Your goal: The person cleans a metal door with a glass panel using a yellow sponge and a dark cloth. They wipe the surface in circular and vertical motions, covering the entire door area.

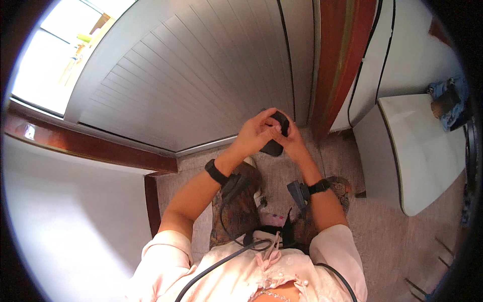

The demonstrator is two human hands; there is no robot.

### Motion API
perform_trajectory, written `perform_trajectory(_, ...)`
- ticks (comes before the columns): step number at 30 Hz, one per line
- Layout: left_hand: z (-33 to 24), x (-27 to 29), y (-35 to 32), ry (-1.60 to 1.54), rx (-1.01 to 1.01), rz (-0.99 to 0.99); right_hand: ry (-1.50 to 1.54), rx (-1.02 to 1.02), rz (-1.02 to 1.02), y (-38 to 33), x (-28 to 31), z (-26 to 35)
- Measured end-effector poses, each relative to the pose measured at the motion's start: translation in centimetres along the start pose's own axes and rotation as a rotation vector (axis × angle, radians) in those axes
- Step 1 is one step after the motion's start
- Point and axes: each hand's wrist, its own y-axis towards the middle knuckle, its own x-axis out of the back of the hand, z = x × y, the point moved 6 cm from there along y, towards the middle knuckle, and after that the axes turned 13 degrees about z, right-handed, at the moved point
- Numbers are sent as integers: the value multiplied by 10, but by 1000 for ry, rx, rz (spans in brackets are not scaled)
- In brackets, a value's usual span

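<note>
In front of me, at mid-height in the picture, both my hands meet around a dark, flat object. It is black with rounded edges, and its kind cannot be made out. My left hand is closed on its left side, the fingers curled over the top. My right hand grips it from the right, with the thumbs close together over the middle. Part of the object is hidden behind the fingers. Black straps with small dark devices circle both my wrists, the left strap and the right strap.
A grey ribbed door in a brown frame stands ahead, beside a bright opening at upper left. At right is a white cabinet with blue denim cloth on top. Cables hang on the wall. Beneath me is a tiled floor.
</note>
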Motion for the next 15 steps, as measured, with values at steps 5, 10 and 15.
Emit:
perform_trajectory(5, -25, 13, -13, 877, -246, -357, 268, -65, 147, -5, 0, 6)
perform_trajectory(10, 14, 27, -19, 67, 316, 27, 196, -30, 128, -5, 3, 21)
perform_trajectory(15, 5, 126, -85, -555, 58, -639, 395, -228, -115, -11, 32, -3)
